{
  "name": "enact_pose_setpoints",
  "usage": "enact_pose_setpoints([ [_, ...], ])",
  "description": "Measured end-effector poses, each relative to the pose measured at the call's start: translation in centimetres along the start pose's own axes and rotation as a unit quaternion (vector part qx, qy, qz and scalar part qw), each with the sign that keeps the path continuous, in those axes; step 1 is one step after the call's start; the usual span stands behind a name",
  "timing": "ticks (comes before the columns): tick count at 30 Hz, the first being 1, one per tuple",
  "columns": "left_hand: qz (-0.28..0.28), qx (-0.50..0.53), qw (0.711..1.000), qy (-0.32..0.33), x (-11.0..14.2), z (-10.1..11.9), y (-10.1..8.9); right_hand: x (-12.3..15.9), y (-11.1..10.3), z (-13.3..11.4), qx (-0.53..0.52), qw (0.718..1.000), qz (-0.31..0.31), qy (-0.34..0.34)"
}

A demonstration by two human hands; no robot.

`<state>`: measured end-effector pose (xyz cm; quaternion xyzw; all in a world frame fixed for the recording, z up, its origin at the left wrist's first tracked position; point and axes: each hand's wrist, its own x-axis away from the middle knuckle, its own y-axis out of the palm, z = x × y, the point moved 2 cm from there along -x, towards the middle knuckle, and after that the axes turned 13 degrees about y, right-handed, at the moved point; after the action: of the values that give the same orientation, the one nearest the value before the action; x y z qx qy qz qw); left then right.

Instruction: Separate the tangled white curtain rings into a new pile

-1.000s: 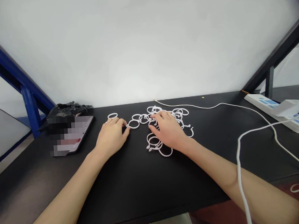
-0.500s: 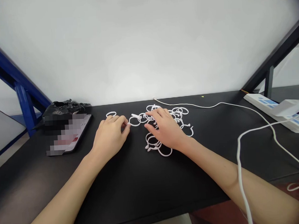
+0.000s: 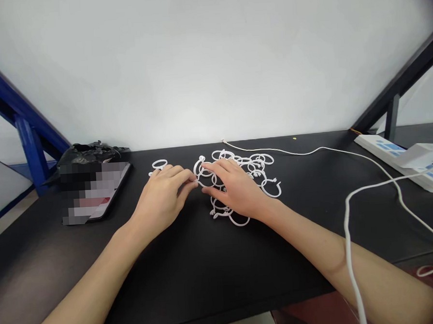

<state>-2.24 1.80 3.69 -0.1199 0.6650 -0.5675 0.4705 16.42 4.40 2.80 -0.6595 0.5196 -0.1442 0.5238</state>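
Observation:
My left hand (image 3: 163, 191) pinches the left edge of a white plastic ring (image 3: 207, 183) between thumb and index fingertip. The ring looks like an openable shower curtain ring and overlaps other rings. My right hand (image 3: 235, 185) hovers over the pile, its thumb and index finger apart on either side of the pinched ring. Beneath and around it lies a tangle of similar white rings (image 3: 272, 194), some sprung open with small knobbed ends. Part of this heap is hidden by the right hand. Beyond my left hand lies a separate white ring (image 3: 160, 163), apart from the heap.
At the left, a flat dark-edged device (image 3: 107, 199), partly pixelated, lies by a crumpled black plastic bag (image 3: 89, 154). A white cable (image 3: 321, 149) crosses the black table (image 3: 193, 274) to the right, near a white power strip (image 3: 390, 155). Another white cable passes over my right forearm.
My left hand has moved slightly right with the pinched ring, closer to my right hand. My right hand has shifted a little left, and rings beside its fingers have changed position.

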Motion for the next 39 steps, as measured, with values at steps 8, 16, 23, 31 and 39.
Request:
enact_pose_setpoints([
  [8,-0.013,0.008,1.0,0.018,0.0,-0.1,0.0,0.2,-0.3,-0.2,0.0,1.0,-0.013,0.0],
  [16,-0.021,0.025,0.999,0.007,0.0,0.0,0.0,0.2,-0.2,-0.3,0.007,1.0,0.0,0.003],
  [23,-0.018,0.057,0.998,-0.031,0.0,0.1,0.6,0.2,0.2,0.2,-0.012,1.0,0.008,0.025],
  [31,0.0,-0.096,0.973,-0.208,0.5,-3.1,-0.2,0.3,-1.0,-0.2,-0.029,0.999,-0.015,0.016],
  [39,-0.019,-0.198,0.954,-0.226,1.6,-4.7,0.1,0.1,0.2,0.6,0.017,0.998,-0.062,-0.005],
])
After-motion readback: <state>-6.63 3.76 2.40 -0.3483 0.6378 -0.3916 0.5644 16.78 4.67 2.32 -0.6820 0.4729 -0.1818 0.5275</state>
